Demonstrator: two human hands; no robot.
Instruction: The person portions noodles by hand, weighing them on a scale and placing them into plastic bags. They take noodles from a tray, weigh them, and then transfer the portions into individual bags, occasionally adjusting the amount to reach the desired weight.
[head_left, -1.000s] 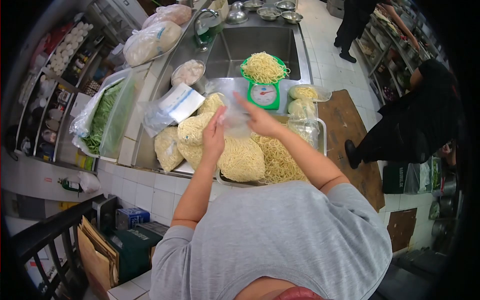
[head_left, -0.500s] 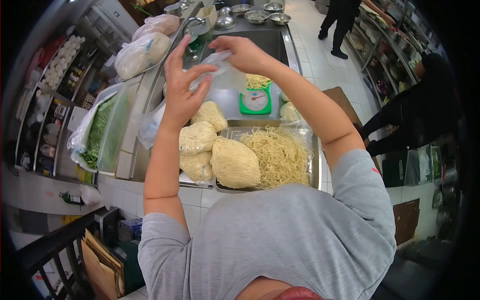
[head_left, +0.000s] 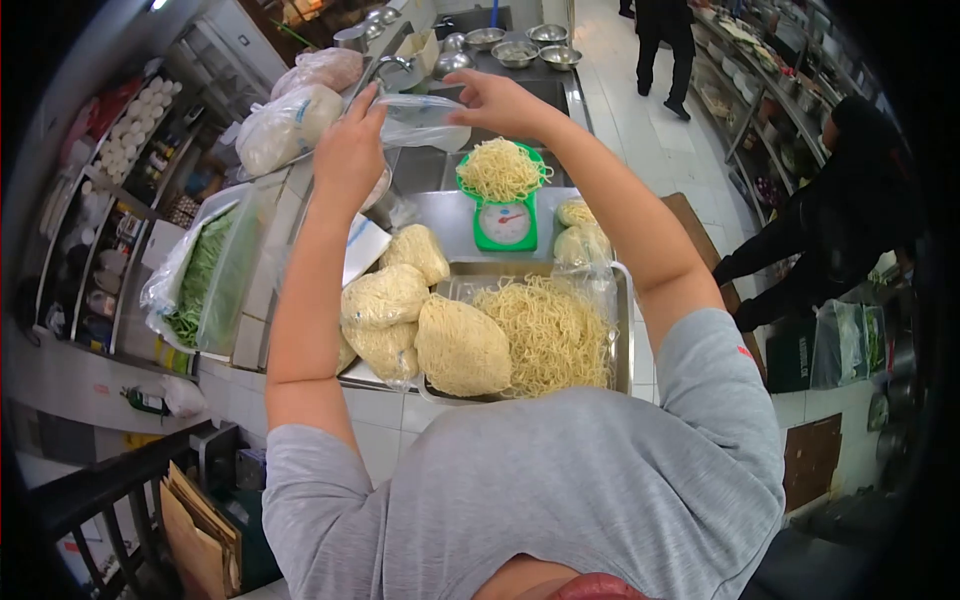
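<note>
Above the sink, a clear plastic bag (head_left: 420, 125) is stretched between my two hands. My left hand (head_left: 348, 150) grips its left end, with the fingertips partly hidden. At the other end my right hand (head_left: 500, 105) has bent fingers and thumb on the bag's edge. Just below, a green kitchen scale (head_left: 505, 228) carries a heap of yellow noodles (head_left: 502, 170). Nearer my body, a metal tray (head_left: 625, 330) holds loose noodles (head_left: 555, 335) and a large noodle block (head_left: 462, 345). Several bagged noodle bundles (head_left: 385, 295) lie to its left.
More bagged noodles (head_left: 582, 240) sit right of the scale. Behind are a sink (head_left: 545, 92), a faucet (head_left: 390, 65) and several metal bowls (head_left: 515, 52). On the left stands a bin of greens (head_left: 205, 275). Two people in dark clothes (head_left: 825, 215) are at the right shelves.
My left hand's spread fingers have closed on the bag. The bag is now drawn out flatter between both hands, and the noodles on the scale show fully. The view has shifted slightly.
</note>
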